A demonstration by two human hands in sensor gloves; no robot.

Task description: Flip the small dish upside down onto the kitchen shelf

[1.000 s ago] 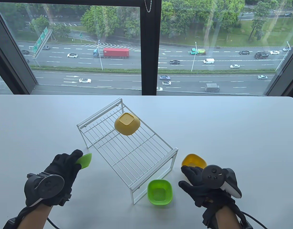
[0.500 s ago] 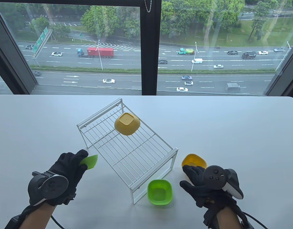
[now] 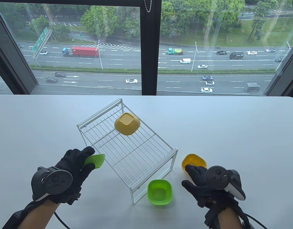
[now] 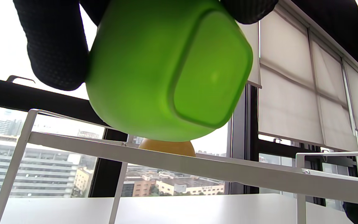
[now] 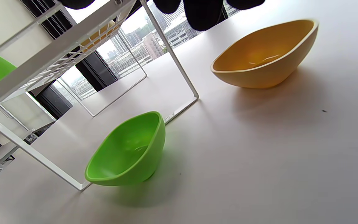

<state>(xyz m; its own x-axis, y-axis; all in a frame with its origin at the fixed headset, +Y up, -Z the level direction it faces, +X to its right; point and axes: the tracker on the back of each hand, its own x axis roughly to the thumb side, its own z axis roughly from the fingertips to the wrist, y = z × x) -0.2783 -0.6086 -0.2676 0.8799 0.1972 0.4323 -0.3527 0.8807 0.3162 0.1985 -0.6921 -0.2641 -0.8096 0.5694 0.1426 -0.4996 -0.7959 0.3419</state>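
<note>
My left hand (image 3: 74,164) grips a small green dish (image 3: 95,161) and holds it in the air at the left long edge of the white wire kitchen shelf (image 3: 146,158). In the left wrist view the green dish (image 4: 166,65) shows its base, tilted, above the shelf rail (image 4: 172,161). A yellow dish (image 3: 126,123) lies upside down on the far part of the shelf. My right hand (image 3: 198,181) is open and empty, hovering by an upright yellow dish (image 3: 193,162) on the table. Another green dish (image 3: 160,192) stands upright near the shelf's front leg.
The white table (image 3: 244,133) reaches to a window at the back. In the right wrist view the upright green dish (image 5: 126,152) and the upright yellow dish (image 5: 264,54) sit on the table beside the shelf leg (image 5: 169,53).
My left hand has carried the green dish to the right and slightly forward, up to the shelf's left edge. My right hand has barely shifted.
</note>
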